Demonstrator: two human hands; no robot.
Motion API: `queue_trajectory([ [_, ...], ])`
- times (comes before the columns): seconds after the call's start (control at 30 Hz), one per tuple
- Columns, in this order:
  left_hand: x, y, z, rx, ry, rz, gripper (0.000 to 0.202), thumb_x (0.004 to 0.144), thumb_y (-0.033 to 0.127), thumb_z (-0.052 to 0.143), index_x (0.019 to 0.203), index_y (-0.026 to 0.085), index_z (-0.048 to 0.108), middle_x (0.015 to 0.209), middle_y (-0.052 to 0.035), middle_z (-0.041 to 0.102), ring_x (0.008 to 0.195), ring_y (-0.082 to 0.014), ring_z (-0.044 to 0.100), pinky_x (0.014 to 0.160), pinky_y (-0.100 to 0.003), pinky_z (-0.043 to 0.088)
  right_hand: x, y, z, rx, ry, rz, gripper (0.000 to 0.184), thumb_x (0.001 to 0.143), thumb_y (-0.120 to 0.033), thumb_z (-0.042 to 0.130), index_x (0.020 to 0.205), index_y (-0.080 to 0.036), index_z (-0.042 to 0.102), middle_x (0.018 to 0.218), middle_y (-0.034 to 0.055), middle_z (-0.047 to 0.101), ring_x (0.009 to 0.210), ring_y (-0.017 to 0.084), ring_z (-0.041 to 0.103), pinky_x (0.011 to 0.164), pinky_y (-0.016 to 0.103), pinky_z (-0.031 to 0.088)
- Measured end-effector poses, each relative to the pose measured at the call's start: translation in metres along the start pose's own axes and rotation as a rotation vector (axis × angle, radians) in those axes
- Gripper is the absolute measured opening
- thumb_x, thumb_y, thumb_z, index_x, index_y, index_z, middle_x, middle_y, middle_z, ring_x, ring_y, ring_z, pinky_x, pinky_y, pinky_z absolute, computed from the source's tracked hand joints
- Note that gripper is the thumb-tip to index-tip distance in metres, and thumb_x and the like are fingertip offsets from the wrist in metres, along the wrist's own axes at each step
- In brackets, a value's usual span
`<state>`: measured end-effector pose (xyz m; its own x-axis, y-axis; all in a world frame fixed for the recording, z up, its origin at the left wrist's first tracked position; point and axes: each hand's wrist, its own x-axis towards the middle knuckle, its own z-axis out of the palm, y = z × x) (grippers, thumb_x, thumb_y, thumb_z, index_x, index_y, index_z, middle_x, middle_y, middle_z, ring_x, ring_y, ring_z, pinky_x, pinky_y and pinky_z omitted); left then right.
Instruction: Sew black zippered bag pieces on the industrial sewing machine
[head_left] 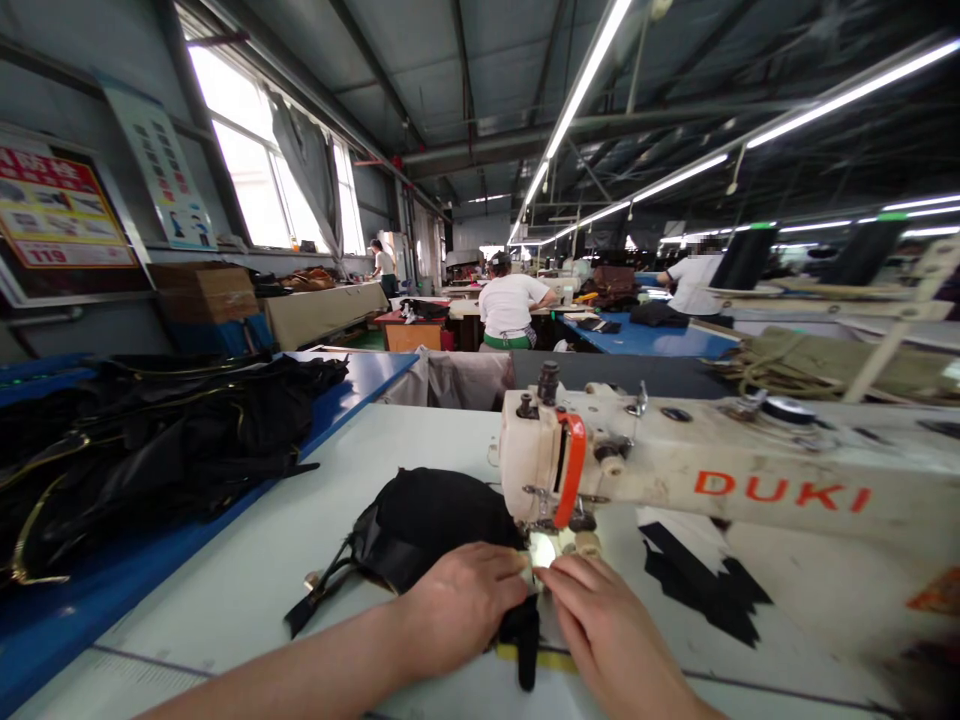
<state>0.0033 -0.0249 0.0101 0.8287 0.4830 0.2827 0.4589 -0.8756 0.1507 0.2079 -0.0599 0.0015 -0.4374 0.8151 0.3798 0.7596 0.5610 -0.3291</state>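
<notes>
At the far L of the frame, up high, I see a red poster (64, 210) w/ "119" on it, and next to it a tall banner (161, 165). Below, at mid-L, a big heap of blk cloth w/ gold zippers (202, 430) sits on a blue table (30, 630). A cardboard box (202, 300) is behind it, and a bright window (247, 170) is up above, w/ a grey curtain (304, 165).

Lower mid, a blk cloth bag piece (439, 515) lies on the pale sewing table (247, 600), w/ a cord (330, 575) at its L side. The L hand (457, 605) presses down on its R edge, fingers close together; can't tell if they pinch. A blk strip (529, 650) hangs btwn the hands. Farther back, mid-top, a person in a white shirt (514, 300) sits facing away.

The R hand (600, 610) has its fingers together too, tips near the L hand's, just under the sewing mach. (712, 470); can't tell what they grip. The mach. says "DUKI" and has an orange bar (571, 470). Blk cloth scraps (701, 580) lie R of the R hand. At the R edge, a heap of olive cloth (825, 365) sits behind the mach.
</notes>
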Motion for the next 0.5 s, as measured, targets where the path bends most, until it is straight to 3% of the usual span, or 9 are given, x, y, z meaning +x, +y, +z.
queue_trajectory([
  [0.5, 0.001, -0.002, 0.000, -0.053, 0.003, -0.041, 0.022, 0.090, 0.009, 0.044, 0.105, 0.017, 0.059, 0.115, -0.0059, 0.061, 0.112, -0.0179, 0.056, 0.101, -0.030, 0.041, 0.014, -0.009, -0.001, -0.170, -0.143, 0.052, 0.029, 0.086, -0.003, 0.044, 0.104, -0.016, 0.062, 0.099, 0.0091, 0.057, 0.092, 0.025, 0.051, 0.081, 0.039, 0.043],
])
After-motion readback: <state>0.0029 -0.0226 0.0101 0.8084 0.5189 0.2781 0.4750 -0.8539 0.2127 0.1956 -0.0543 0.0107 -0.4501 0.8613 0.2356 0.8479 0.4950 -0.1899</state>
